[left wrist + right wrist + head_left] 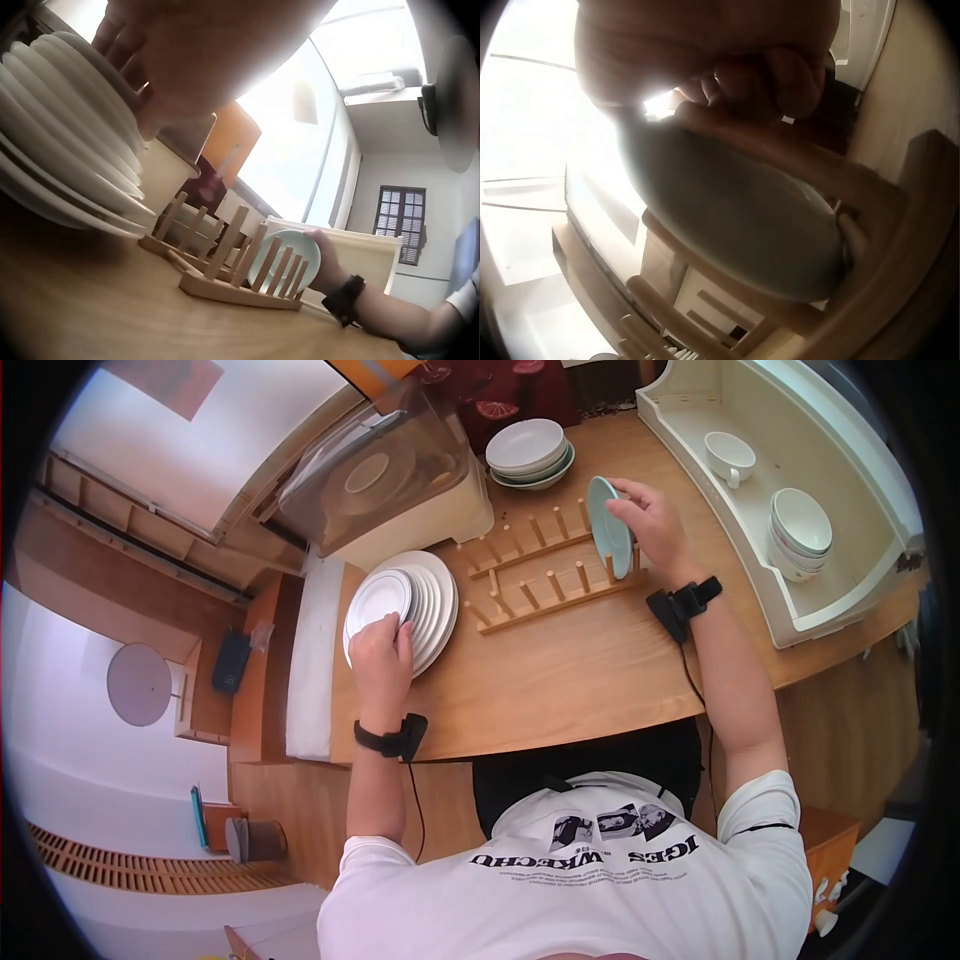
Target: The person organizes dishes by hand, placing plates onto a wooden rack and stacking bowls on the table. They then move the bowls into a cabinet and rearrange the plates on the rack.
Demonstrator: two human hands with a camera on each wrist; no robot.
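My right hand (650, 525) pinches the upper rim of a pale green plate (608, 528). The plate stands on edge between the pegs at the right end of a wooden dish rack (540, 603), and in the right wrist view the pegs (780, 154) flank it. On the left, a stack of white plates (440, 600) of graded sizes lies on the table. My left hand (382, 665) is at the near rim of the small top plate (380, 592), gripping it with fingers and thumb. In the left wrist view those fingers (124, 56) reach over the stack's upper edge.
Behind the rack sits a stack of bowls (527, 448). A cream bin with a clear lid (375, 470) stands at the back left. To the right, a cream tray-like holder (735, 525) contains a white cup (730, 455) and stacked small bowls (800, 525). The wooden table (560, 680) has a curved front edge.
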